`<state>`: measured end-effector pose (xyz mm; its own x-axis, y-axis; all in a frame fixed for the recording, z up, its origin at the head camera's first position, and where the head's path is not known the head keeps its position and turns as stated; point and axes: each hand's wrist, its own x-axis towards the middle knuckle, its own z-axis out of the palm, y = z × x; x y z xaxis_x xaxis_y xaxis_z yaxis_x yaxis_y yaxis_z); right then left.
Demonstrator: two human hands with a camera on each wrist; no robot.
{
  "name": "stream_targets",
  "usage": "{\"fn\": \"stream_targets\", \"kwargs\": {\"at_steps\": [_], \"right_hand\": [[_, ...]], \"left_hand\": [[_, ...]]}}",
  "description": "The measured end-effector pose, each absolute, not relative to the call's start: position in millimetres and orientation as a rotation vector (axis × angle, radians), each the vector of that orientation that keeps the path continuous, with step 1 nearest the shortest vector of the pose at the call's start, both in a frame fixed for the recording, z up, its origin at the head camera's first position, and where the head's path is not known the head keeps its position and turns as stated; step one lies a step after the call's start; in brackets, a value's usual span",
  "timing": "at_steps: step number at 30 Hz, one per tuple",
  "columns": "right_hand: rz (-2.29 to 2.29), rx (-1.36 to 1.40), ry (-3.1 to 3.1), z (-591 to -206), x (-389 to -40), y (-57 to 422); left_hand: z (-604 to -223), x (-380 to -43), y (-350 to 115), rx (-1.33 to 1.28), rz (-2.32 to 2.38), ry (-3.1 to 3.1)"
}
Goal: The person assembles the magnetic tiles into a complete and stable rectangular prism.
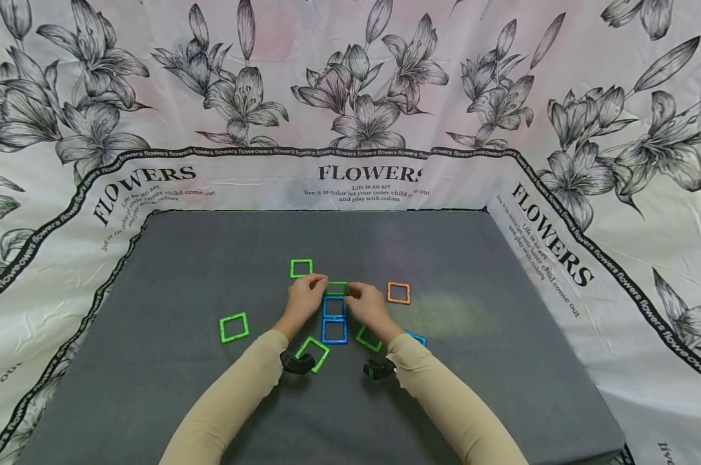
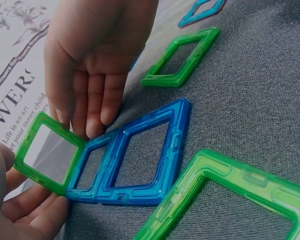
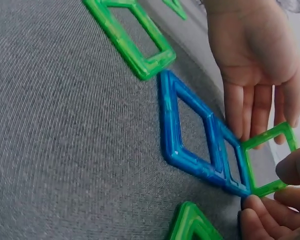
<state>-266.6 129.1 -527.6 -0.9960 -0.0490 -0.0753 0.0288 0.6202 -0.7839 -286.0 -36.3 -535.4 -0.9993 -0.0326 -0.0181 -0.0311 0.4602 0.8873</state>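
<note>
Both hands hold a green square magnetic tile [image 2: 74,167], tilted up from the table, at the far edge of two blue square tiles. My left hand [image 1: 304,302] pinches its left side between thumb and fingers, and my right hand [image 1: 370,306] pinches the right side. The green tile's lower edge meets the far blue tile [image 1: 325,307]. The near blue tile [image 1: 324,331] lies flat, joined edge to edge with the far one. In the right wrist view the held green tile [image 3: 248,170] shows partly behind the right thumb.
Around the hands lie a green tile [image 1: 301,261] behind, another green one [image 1: 223,331] far left, an orange one [image 1: 398,302] at right, and a green tile [image 1: 323,361] by the left wrist. The right arm partly covers a green tile [image 1: 369,344] and a blue piece [image 1: 417,336].
</note>
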Motion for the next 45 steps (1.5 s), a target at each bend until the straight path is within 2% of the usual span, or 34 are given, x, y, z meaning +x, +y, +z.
{"fn": "stream_targets", "kwargs": {"at_steps": [10, 23, 45], "right_hand": [[-1.214, -0.163, 2.849, -535.6, -277.2, 133.6], [-1.122, -0.139, 2.921, -540.9, -290.7, 135.1], [-1.117, -0.157, 2.916, -541.7, -291.2, 136.1]], "left_hand": [[-536.0, -286.5, -37.1, 0.079, -1.632, -2.681], [-535.9, -287.9, -36.4, 0.091, -1.659, -2.679], [-536.5, -287.6, -50.6, 0.038, -1.625, -2.618]]}}
